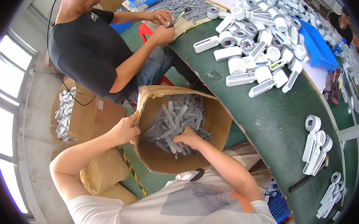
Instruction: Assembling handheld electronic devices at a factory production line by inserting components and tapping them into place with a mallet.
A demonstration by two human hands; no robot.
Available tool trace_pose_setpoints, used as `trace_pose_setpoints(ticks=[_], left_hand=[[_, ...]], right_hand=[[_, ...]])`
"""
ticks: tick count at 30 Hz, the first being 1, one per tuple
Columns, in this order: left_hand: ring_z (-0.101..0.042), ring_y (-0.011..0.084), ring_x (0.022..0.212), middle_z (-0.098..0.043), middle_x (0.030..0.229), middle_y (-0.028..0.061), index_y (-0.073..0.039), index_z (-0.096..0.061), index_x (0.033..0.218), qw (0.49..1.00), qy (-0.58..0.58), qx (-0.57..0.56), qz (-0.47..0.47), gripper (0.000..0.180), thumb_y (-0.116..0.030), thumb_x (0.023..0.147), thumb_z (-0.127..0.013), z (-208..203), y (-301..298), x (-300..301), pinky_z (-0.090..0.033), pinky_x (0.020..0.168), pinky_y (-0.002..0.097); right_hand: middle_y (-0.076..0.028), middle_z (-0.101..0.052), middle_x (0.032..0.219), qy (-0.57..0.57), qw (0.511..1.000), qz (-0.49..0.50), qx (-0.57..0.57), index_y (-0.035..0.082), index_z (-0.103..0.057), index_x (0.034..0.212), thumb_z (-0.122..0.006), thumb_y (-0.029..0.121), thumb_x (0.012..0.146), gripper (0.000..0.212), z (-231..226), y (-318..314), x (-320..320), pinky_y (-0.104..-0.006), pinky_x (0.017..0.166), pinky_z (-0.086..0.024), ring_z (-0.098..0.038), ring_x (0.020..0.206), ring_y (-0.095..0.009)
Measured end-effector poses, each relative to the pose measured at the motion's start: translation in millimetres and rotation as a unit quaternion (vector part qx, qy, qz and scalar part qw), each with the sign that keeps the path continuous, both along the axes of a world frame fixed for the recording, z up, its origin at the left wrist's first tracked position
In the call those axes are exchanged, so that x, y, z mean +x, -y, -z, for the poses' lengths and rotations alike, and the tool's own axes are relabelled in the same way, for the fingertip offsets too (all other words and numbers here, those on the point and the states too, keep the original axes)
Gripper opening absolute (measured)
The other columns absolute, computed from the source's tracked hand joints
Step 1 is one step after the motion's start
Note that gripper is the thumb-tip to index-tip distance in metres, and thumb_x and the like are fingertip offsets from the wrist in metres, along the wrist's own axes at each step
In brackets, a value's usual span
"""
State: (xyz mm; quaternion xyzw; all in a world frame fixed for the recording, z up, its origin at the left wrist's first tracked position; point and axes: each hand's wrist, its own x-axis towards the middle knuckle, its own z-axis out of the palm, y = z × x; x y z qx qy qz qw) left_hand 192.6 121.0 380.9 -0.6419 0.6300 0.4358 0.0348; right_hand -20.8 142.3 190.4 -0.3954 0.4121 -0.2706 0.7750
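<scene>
Cardboard box [218, 122] rim is gripped by left hand [125, 130]; right hand [187, 138] is buried among grey plastic strips [175, 116], its grip unclear. Strips judged light, stiff; best pinched mid-length

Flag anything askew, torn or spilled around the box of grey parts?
The cardboard box is tipped toward the person, its top flap bent back. The left hand grips the rim; the right hand digs into the grey plastic strips. Nothing looks spilled.
</scene>
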Motion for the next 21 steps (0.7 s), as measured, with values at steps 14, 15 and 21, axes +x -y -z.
trace_pose_setpoints(ticks=[14, 15, 21], left_hand=[[-0.065, 0.0233, 0.055, -0.062, 0.068, 0.0176, 0.005, -0.036, 0.134, 0.998, -0.047, 0.019, -0.026, 0.061, -0.001, 0.076, -0.05, 19.7, 3.7, 10.5, -0.057, 0.054, 0.0333], [-0.065, 0.0235, 0.055, -0.062, 0.068, 0.0177, 0.005, -0.034, 0.135, 0.998, -0.055, 0.023, -0.017, 0.062, -0.001, 0.076, -0.049, 18.9, 4.2, 8.3, -0.057, 0.054, 0.0333], [-0.066, 0.0254, 0.055, -0.062, 0.069, 0.0188, 0.007, -0.029, 0.137, 0.999, -0.045, 0.017, 0.004, 0.064, -0.004, 0.077, -0.048, 19.5, 5.0, 2.5, -0.056, 0.057, 0.0335]], right_hand=[[-0.002, -0.059, 0.076, 0.119, 0.991, 0.051, 0.024, 0.005, -0.063, 0.087, -0.065, 0.01, 0.062, 0.026, -78.3, -13.6, -24.7, -0.0274, 0.045, -0.039, -0.054, 0.063, -0.012], [-0.003, -0.061, 0.078, 0.128, 0.989, 0.076, 0.004, 0.005, -0.064, 0.086, -0.065, 0.008, 0.061, 0.025, -71.0, -15.5, -14.3, -0.0271, 0.046, -0.039, -0.056, 0.063, -0.012], [-0.004, -0.063, 0.075, 0.073, 0.997, 0.007, 0.027, 0.005, -0.065, 0.092, -0.065, 0.011, 0.064, 0.029, -69.4, -23.5, 9.0, -0.0267, 0.044, -0.04, -0.055, 0.056, -0.012]])
